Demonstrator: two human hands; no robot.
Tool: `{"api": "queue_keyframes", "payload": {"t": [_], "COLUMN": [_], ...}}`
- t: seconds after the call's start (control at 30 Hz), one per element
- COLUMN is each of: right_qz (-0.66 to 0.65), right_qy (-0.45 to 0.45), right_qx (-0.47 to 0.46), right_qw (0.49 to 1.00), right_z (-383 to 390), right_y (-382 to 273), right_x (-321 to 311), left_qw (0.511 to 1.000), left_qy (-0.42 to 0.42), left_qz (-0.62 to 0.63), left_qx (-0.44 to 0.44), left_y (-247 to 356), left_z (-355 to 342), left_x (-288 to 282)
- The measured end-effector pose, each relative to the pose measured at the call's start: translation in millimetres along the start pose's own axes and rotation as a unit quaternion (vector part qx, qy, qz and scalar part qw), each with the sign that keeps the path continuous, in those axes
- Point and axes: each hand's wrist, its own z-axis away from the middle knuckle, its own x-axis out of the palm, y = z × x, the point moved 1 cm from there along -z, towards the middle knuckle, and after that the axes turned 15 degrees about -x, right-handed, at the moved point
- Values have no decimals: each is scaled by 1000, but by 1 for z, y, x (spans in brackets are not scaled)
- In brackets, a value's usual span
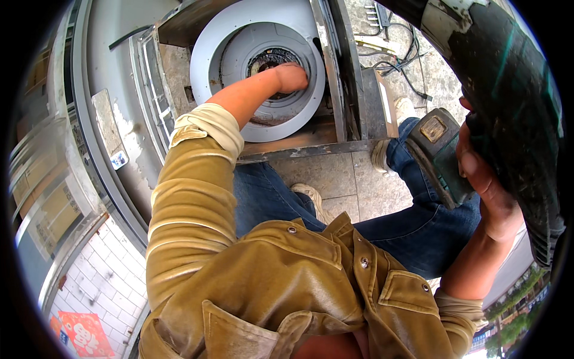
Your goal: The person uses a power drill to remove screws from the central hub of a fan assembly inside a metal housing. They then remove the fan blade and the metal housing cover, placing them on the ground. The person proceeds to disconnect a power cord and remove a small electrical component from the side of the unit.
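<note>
One grey housing [201,78]: left hand [290,78] inside, right hand [485,182] well apart.

An outdoor paved spot: stone slabs [333,175], a white-tiled wall [101,269] (red poster [88,334] on it), green trees [515,307].

The left hand [291,78] reaches into the round grey housing [201,75] — the right hand [483,178] grips a dark power tool [508,110].

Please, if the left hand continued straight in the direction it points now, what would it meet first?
Probably the right rim of the round grey housing, just beyond the left hand; depth is unclear.
</note>
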Motion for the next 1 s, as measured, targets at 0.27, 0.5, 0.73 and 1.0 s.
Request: {"api": "queue_keyframes", "payload": {"t": [0.27,0.5,0.73,1.0], "right_qz": [-2,24,96,-185], "right_qy": [17,0,42,45], "right_qx": [-7,-17,-108,81], "right_qw": [1000,1000,989,978], "right_z": [3,2,1,-11], "right_y": [1,-5,-9,-31], "right_x": [3,3,4,5], "left_qw": [997,997,999,962], "left_qy": [42,34,44,176], "left_qz": [-64,-62,-6,164], "left_qx": [1,-19,-30,-127], "left_y": [10,11,12,-3], "left_z": [4,0,-13,33], "left_x": [18,27,38,-22]}}
